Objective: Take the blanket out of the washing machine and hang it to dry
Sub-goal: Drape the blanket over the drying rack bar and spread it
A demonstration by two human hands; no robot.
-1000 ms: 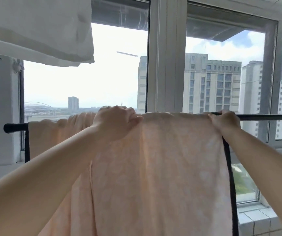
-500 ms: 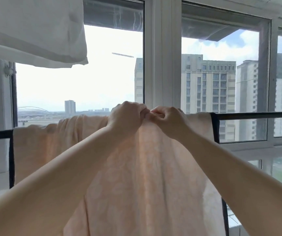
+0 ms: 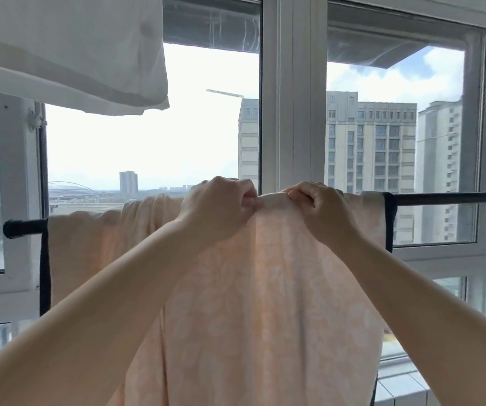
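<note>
— Where's the blanket now?

— The peach blanket [image 3: 265, 288] is already draped over the black drying rail [image 3: 452, 198] in front of the window [image 3: 291, 112]. I can't see the washing machine anywhere, so I'd judge that part done. What's left looks like spreading and evening it out.

— What are the hands doing?

— My left hand [image 3: 218, 206] and right hand [image 3: 318, 209] sit close together at the top of the rail, near the middle of the cloth. Both have their fingers curled tight, pinching the fold of fabric where it crosses the bar.

— Is it lying flat?

— Not fully. Left of my hands the cloth is bunched and sagging in folds along the rail, while the stretch to the right runs smoother out to the dark trim edge [image 3: 389, 218]. I'd say that gathered left section needs drawing out toward the rail's end cap [image 3: 11, 228].

— Anything in the way?

— A white sheet [image 3: 68, 48] hangs overhead, upper left, well clear of the blanket.
</note>
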